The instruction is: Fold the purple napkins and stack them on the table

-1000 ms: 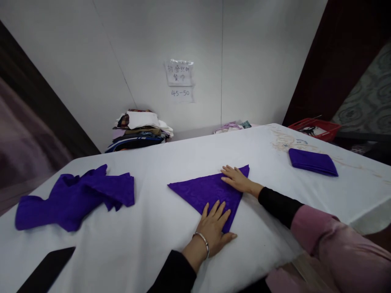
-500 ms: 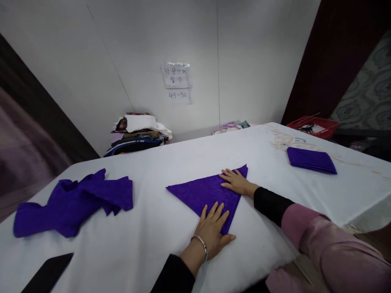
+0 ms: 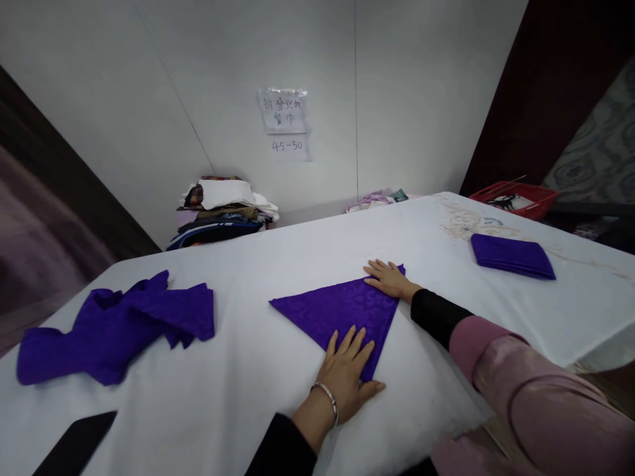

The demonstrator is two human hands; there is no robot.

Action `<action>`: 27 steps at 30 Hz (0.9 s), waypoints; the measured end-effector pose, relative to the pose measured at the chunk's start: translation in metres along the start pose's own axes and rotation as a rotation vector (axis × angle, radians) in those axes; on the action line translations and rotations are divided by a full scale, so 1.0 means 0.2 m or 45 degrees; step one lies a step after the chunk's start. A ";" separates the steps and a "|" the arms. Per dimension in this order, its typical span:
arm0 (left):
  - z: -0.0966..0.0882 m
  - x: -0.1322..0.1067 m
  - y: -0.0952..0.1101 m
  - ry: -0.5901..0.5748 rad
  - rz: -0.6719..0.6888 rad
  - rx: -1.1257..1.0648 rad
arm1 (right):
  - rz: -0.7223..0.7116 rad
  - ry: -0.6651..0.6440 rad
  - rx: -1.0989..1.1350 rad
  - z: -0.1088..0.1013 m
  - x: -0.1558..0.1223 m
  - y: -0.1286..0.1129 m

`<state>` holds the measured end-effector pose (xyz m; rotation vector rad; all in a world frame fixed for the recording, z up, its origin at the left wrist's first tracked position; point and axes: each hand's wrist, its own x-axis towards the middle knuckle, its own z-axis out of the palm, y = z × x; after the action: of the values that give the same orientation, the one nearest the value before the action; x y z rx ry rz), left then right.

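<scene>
A purple patterned cloth napkin (image 3: pixel 332 307), folded into a triangle, lies flat on the white tablecloth (image 3: pixel 248 370). My left hand (image 3: pixel 344 370), with a silver bracelet at the wrist, rests spread on the napkin's near corner, fingers apart. Close to the napkin's far right corner, my right hand (image 3: pixel 389 279) lies flat on its upper edge with the fingers stretched out. Neither hand grips anything. Parts of the napkin under both hands are hidden.
Crumpled purple cloth (image 3: pixel 119 324) lies at the left, and a folded purple cloth stack (image 3: pixel 513 256) at the right. A dark flat object (image 3: pixel 74 443) sits front left. Beyond the table are piled clothes (image 3: pixel 223 211) and a red basket (image 3: pixel 538 201). A paper sign (image 3: pixel 285 122) hangs on the wall.
My right hand has slid slightly away from me along the napkin's far edge. My left hand stays at the near corner. The camera view has shifted slightly.
</scene>
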<state>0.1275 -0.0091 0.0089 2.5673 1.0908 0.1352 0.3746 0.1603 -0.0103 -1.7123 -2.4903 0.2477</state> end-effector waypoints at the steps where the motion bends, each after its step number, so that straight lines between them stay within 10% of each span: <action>1: 0.00 0.00 0.00 -0.002 -0.003 0.000 | 0.033 0.006 -0.001 0.00 0.01 0.02; 13: 0.00 0.01 -0.01 -0.004 0.003 -0.045 | 0.388 0.143 0.048 -0.11 0.04 0.11; 21: 0.01 0.01 0.00 0.009 0.001 -0.006 | -0.294 0.025 0.178 -0.02 -0.28 -0.35; 27: 0.01 0.01 0.00 0.013 0.004 -0.008 | -0.276 -0.040 0.042 0.01 -0.27 -0.30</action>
<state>0.1283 -0.0077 0.0072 2.5654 1.0885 0.1527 0.3379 0.0882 0.0000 -1.4218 -2.6508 0.2955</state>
